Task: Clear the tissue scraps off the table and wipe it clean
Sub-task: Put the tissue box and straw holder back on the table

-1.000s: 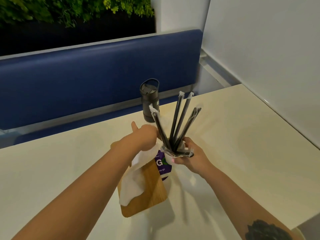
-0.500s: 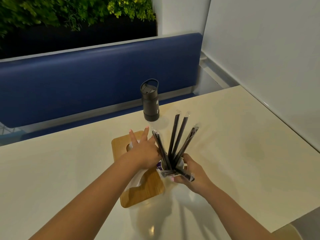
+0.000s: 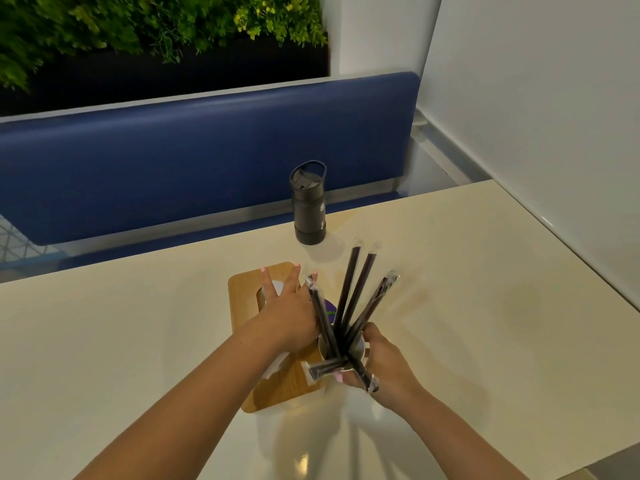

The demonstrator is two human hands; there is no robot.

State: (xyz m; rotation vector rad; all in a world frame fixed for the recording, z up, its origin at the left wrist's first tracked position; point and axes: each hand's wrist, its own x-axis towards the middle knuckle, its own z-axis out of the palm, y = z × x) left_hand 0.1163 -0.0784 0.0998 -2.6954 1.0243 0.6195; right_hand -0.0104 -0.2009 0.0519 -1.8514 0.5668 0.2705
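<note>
The right hand (image 3: 388, 362) gripped a white cup (image 3: 341, 346) of wrapped black straws (image 3: 349, 292), six as far as I could count. The left hand (image 3: 289, 315), fingers spread, pressed white tissue (image 3: 277, 287) flat on the one wooden board (image 3: 242, 289). Best to steady the cup while gathering the tissue. Farther off, one dark bottle (image 3: 309, 206) stood on the tabletop (image 3: 467, 306).
</note>
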